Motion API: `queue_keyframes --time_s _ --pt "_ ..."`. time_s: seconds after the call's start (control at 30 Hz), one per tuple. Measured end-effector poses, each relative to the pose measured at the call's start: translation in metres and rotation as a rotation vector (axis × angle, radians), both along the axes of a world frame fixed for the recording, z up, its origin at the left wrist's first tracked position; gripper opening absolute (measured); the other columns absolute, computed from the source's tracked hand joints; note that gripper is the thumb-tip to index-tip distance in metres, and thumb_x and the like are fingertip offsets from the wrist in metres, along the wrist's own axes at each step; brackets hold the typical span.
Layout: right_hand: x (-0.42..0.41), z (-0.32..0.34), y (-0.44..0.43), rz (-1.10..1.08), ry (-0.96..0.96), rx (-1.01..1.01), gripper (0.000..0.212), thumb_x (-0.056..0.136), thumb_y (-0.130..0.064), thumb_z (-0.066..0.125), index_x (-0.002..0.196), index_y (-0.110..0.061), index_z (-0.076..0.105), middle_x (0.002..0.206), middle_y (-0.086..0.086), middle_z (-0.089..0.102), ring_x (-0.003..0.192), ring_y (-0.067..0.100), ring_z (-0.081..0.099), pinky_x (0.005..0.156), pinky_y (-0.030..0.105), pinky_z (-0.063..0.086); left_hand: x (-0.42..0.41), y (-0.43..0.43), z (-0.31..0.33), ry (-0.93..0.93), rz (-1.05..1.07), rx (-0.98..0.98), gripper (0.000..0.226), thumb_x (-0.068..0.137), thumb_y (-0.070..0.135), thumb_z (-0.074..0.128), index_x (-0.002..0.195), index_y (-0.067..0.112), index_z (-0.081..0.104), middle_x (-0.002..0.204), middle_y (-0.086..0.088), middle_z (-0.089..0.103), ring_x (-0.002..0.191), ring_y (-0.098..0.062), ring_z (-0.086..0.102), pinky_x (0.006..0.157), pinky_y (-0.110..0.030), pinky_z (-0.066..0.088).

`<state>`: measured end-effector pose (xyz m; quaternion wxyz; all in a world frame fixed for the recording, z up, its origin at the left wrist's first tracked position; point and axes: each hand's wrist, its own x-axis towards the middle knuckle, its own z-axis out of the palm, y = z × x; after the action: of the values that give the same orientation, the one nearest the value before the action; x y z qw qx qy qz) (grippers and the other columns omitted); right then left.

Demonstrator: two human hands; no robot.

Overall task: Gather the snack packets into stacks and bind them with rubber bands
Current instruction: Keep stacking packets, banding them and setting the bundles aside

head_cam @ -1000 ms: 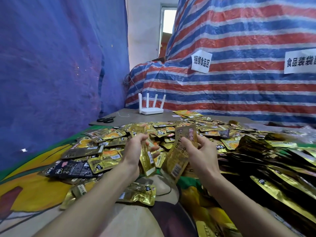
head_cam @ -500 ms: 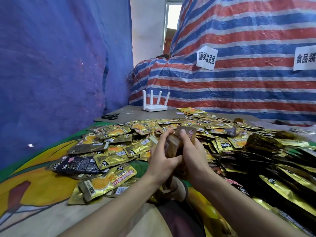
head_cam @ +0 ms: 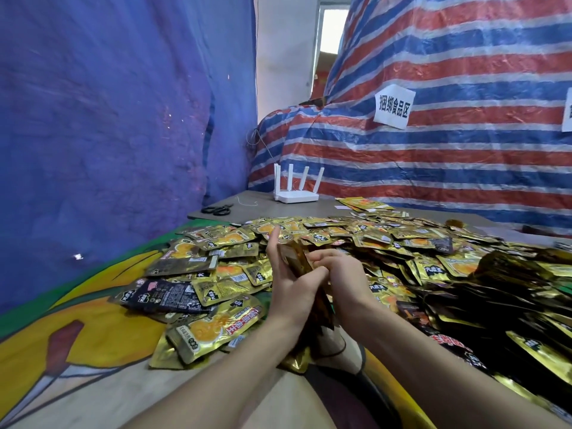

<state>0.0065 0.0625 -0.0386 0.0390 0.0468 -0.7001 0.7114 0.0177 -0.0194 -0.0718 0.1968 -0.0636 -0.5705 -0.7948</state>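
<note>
Gold packets [head_cam: 365, 239] heaped, painted mat [head_cam: 93, 332], striped tarp [head_cam: 448, 168]

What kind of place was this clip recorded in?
Probably a makeshift packing or storage room: a heap of gold snack packets covers the mat, a striped tarp drapes something bulky, and a paper sign on it labels a food-bundling zone.

A blue tarp [head_cam: 108, 119] on the left, a striped tarp [head_cam: 448, 168], red, white and blue, with a white sign [head_cam: 393, 106] on the right. Between them a white wall [head_cam: 284, 72] and bright window [head_cam: 332, 29]. A router [head_cam: 296, 195] and scissors [head_cam: 216, 209] sit on a grey board [head_cam: 266, 211] beyond a yellow-green mat [head_cam: 77, 329]
</note>
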Motion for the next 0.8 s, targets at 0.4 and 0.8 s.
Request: queue_keyframes --time_s 0.4,0.8 --pt "-0.046 -0.019 0.012 -0.056 -0.005 1.147 0.048 0.096 -0.034 0.054 0.142 -0.022 0.049 0.137 0.009 0.056 0.14 0.034 0.032 0.116 0.053 0.024 -0.004 -0.01 0.004 0.062 0.053 -0.094 0.052 0.082 0.013 0.073 0.119 0.044 0.056 0.104 0.002 0.059 0.077 0.009 0.058 0.067 -0.018 0.045" --pt "-0.022 0.02 0.042 -0.216 0.149 0.626 0.03 0.083 0.003 0.063 0.111 -0.007 0.069 0.107 0.015 0.069 0.086 0.025 0.069 0.069 0.04 0.062 -0.009 -0.018 0.001 0.258 -0.036 -0.434 0.091 0.066 0.005 0.073 0.142 0.028 0.029 0.087 -0.005 0.048 0.065 -0.001 0.055 0.057 -0.016 0.044"
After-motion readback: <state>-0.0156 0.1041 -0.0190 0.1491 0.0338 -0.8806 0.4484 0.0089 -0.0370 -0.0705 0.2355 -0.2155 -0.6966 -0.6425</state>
